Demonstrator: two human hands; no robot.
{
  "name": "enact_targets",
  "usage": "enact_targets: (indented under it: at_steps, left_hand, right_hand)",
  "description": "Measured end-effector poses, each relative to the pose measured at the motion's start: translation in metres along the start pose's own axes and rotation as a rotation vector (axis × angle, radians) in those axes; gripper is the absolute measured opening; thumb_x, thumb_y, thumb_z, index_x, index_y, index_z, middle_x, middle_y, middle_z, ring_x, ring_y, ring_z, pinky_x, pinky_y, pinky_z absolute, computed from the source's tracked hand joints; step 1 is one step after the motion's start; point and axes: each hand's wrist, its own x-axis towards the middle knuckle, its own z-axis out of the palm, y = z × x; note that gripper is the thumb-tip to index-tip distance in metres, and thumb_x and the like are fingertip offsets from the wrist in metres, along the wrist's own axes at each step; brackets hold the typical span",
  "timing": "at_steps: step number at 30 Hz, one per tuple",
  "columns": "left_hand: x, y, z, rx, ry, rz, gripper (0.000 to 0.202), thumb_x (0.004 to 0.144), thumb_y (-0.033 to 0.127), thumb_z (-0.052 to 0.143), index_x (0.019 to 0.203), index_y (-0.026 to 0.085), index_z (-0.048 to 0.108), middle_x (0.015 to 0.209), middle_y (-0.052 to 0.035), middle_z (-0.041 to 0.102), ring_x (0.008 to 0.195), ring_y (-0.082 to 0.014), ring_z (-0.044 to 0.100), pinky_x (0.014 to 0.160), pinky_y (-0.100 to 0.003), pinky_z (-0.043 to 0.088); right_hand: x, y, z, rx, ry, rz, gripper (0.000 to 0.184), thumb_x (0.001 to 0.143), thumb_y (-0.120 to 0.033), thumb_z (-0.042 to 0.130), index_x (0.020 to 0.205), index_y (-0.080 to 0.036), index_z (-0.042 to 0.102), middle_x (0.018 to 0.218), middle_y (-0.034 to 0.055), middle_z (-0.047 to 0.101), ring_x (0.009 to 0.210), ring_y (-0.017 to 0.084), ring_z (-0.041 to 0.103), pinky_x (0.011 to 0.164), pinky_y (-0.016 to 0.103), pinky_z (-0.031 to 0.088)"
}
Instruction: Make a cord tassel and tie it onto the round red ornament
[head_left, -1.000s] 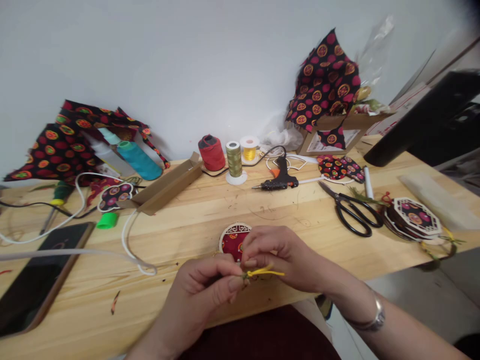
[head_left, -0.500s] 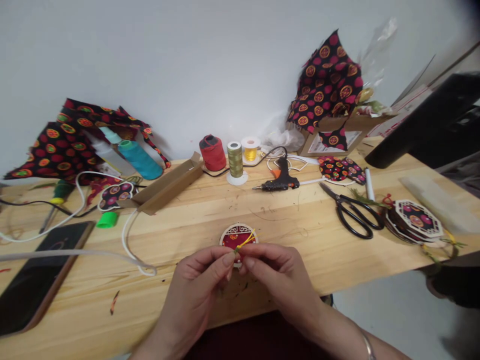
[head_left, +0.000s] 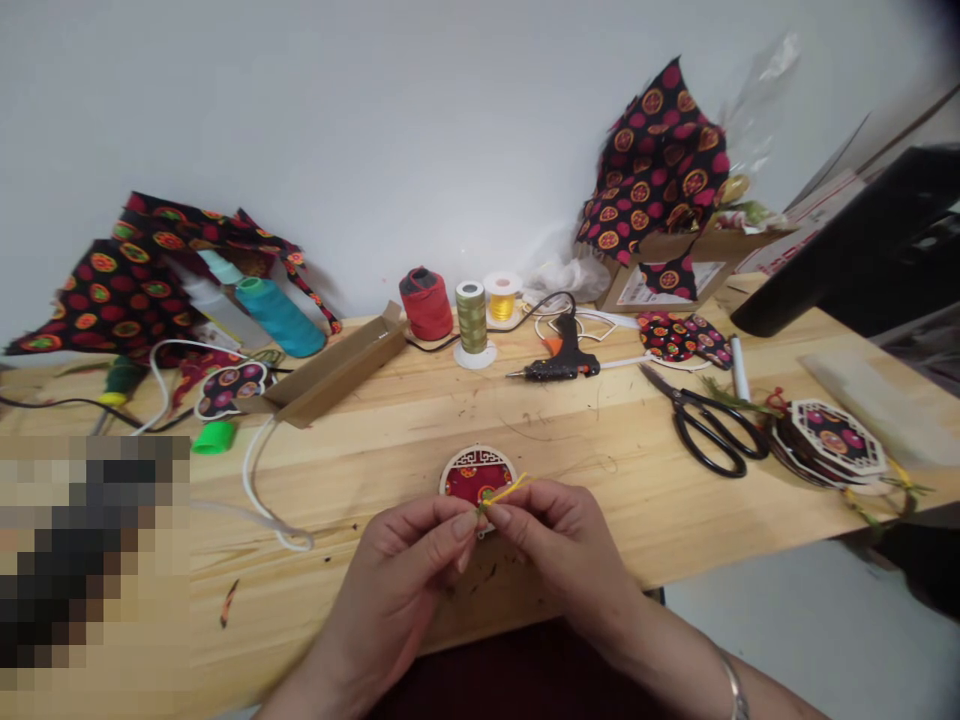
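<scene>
My left hand (head_left: 409, 565) and my right hand (head_left: 559, 545) meet at the fingertips above the near edge of the wooden table (head_left: 390, 440). Both pinch a short yellow cord (head_left: 504, 492) with a small greenish knot between them. Just beyond the fingertips lies a round white-framed ornament with a red middle (head_left: 477, 475), flat on the table and partly hidden by my fingers.
Black scissors (head_left: 705, 425) and a stack of octagonal ornaments (head_left: 832, 440) lie to the right. A black glue gun (head_left: 559, 362) and red, green and yellow thread spools (head_left: 469, 318) stand behind. A cardboard box (head_left: 330, 375), white cable and patterned fabric (head_left: 142, 280) lie left.
Both hands rose from below the table edge up to the ornament. The yellow cord, which pointed right, now sticks up to the right between the fingertips. The right wrist turned.
</scene>
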Motion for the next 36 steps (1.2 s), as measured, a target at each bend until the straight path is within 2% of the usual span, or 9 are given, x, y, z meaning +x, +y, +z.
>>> enact_targets:
  at_steps: [3, 6, 8, 13, 18, 24, 31, 36]
  left_hand:
    - [0.0, 0.0, 0.0, -0.027, -0.033, -0.032, 0.018, 0.068, 0.03, 0.074, 0.059, 0.014, 0.07, 0.047, 0.0039, 0.048, 0.048, -0.0079, 0.034, 0.048, -0.02, 0.027]
    - [-0.001, 0.002, 0.001, -0.04, -0.049, -0.042, 0.02, 0.068, 0.03, 0.074, 0.057, 0.014, 0.069, 0.046, 0.004, 0.047, 0.048, -0.008, 0.034, 0.048, -0.021, 0.027]
    - [-0.001, 0.003, 0.002, -0.05, -0.05, -0.046, 0.021, 0.067, 0.03, 0.074, 0.055, 0.014, 0.068, 0.046, 0.0042, 0.047, 0.047, -0.0079, 0.033, 0.048, -0.021, 0.027]
    - [-0.001, 0.003, 0.001, -0.042, -0.021, -0.016, 0.018, 0.068, 0.029, 0.074, 0.058, 0.015, 0.07, 0.047, 0.0042, 0.048, 0.048, -0.0077, 0.033, 0.047, -0.02, 0.027]
    - [0.0, 0.0, 0.001, -0.049, 0.014, 0.004, 0.018, 0.069, 0.029, 0.074, 0.057, 0.016, 0.069, 0.046, 0.0049, 0.048, 0.048, -0.0076, 0.032, 0.047, -0.02, 0.027]
    - [0.0, -0.001, 0.004, -0.007, 0.071, 0.024, 0.015, 0.067, 0.029, 0.076, 0.061, 0.016, 0.071, 0.047, 0.0054, 0.049, 0.049, -0.0074, 0.033, 0.047, -0.019, 0.028]
    - [-0.001, -0.002, 0.005, 0.098, 0.056, 0.066, 0.018, 0.069, 0.029, 0.074, 0.058, 0.016, 0.07, 0.048, 0.0049, 0.048, 0.05, -0.0082, 0.035, 0.049, -0.019, 0.031]
    - [-0.002, -0.001, 0.002, 0.142, 0.033, 0.062, 0.018, 0.072, 0.03, 0.071, 0.062, 0.016, 0.071, 0.05, 0.0045, 0.05, 0.05, -0.0076, 0.036, 0.048, -0.019, 0.029]
  right_hand:
    - [0.001, -0.001, -0.002, -0.015, -0.031, -0.05, 0.012, 0.075, -0.022, 0.065, 0.065, -0.018, 0.07, 0.06, -0.0022, 0.061, 0.06, 0.01, 0.054, 0.062, 0.022, 0.046]
    - [0.001, -0.004, -0.005, -0.085, -0.032, -0.153, 0.008, 0.073, -0.017, 0.066, 0.069, -0.02, 0.073, 0.085, 0.0021, 0.066, 0.084, 0.014, 0.06, 0.079, 0.028, 0.048]
    - [0.0, -0.005, -0.005, -0.105, -0.029, -0.184, 0.011, 0.073, -0.015, 0.066, 0.07, -0.021, 0.074, 0.094, 0.0034, 0.065, 0.091, 0.016, 0.06, 0.084, 0.03, 0.047]
    - [-0.002, -0.003, -0.003, -0.083, -0.012, -0.156, 0.01, 0.073, -0.016, 0.068, 0.073, -0.023, 0.075, 0.073, 0.0012, 0.071, 0.072, 0.014, 0.063, 0.071, 0.028, 0.051]
    - [-0.006, -0.001, 0.002, 0.008, 0.039, -0.039, 0.01, 0.068, -0.017, 0.073, 0.074, -0.024, 0.076, 0.071, -0.001, 0.073, 0.065, 0.012, 0.064, 0.064, 0.024, 0.052]
    - [-0.008, 0.006, 0.003, 0.08, 0.101, -0.015, 0.009, 0.068, -0.023, 0.073, 0.077, -0.025, 0.076, 0.075, -0.0001, 0.075, 0.067, 0.012, 0.065, 0.065, 0.024, 0.051]
    - [-0.005, 0.004, 0.003, 0.076, 0.118, 0.086, 0.004, 0.067, -0.027, 0.076, 0.067, -0.023, 0.076, 0.063, -0.0021, 0.071, 0.059, 0.009, 0.059, 0.06, 0.02, 0.046]
    - [-0.005, 0.003, 0.003, 0.081, 0.142, 0.084, 0.006, 0.067, -0.029, 0.076, 0.066, -0.023, 0.075, 0.063, -0.0029, 0.071, 0.06, 0.009, 0.058, 0.061, 0.02, 0.045]
